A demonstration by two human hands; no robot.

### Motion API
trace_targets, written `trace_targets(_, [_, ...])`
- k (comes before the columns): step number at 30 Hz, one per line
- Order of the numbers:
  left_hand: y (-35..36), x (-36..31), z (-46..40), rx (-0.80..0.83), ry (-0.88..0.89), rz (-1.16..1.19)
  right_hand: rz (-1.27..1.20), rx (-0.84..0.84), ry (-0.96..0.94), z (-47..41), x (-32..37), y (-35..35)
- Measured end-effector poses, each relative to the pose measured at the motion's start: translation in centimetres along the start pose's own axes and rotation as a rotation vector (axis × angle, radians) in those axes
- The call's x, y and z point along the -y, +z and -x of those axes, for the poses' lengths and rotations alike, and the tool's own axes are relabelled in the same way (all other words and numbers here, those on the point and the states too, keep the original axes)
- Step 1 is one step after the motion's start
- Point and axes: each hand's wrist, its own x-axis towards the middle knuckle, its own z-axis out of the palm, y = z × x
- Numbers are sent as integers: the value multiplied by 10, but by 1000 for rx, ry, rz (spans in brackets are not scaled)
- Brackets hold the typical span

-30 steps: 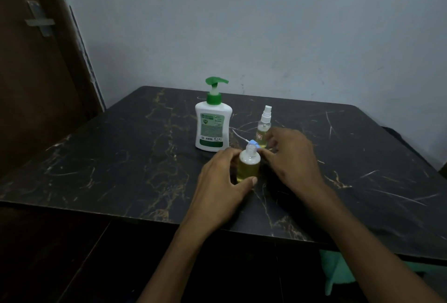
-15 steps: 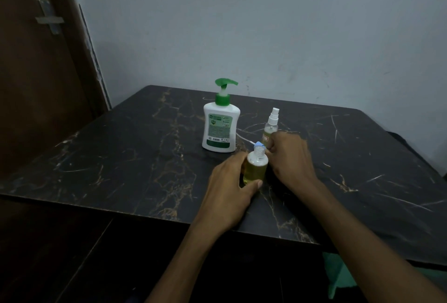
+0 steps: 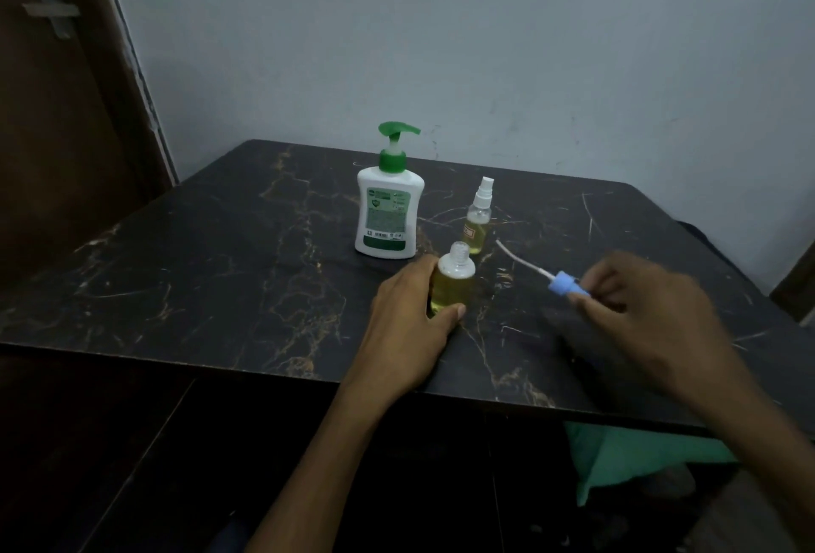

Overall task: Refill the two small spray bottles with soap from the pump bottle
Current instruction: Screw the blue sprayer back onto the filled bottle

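At the far left a dark wooden door [image 3: 66, 111] stands beside the black, gold-veined marble desk [image 3: 198, 279]. Left of centre on the desk is the white pump bottle [image 3: 388, 217] with its green pump head, upright and untouched. Just in front of it and slightly to the right, the left hand [image 3: 410, 323] wraps thumb and fingers round the nearer small spray bottle [image 3: 454, 283], which stands upright with its neck open and yellowish liquid reaching most of the way up. Behind that one, just right of the pump bottle, the second small spray bottle [image 3: 478, 217] stands with its white sprayer on and liquid only in its lower part. Further right, the right hand [image 3: 639, 310] pinches the blue spray cap [image 3: 562, 283] with its white dip tube [image 3: 520, 261] trailing back toward the bottles, held clear above the desk.

The step in hand looks like opening the first bottle: the cap is off and being carried aside. Next the cap would need to be laid down somewhere clean, tube not dripping on the desk, and then the pump spout brought over the narrow open neck, which calls for careful aim while the left hand steadies the bottle.
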Motion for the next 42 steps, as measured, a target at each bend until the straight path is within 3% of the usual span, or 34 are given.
trace_targets(6, [-1,-1,0,-5,14,-1,-133,-67,-147,-11,18,-79])
trace_targets(13, [-1,0,-1,-7,-2,-8,-31,-59,-408,-45,71,-118])
trace_targets(24, [-1,-3,-1,-14,-10,-40,-5,29,-505,-69,108,-87])
trace_targets(42, [0,1,-3,-7,-6,-22,19,113,-495,-81,104,-37])
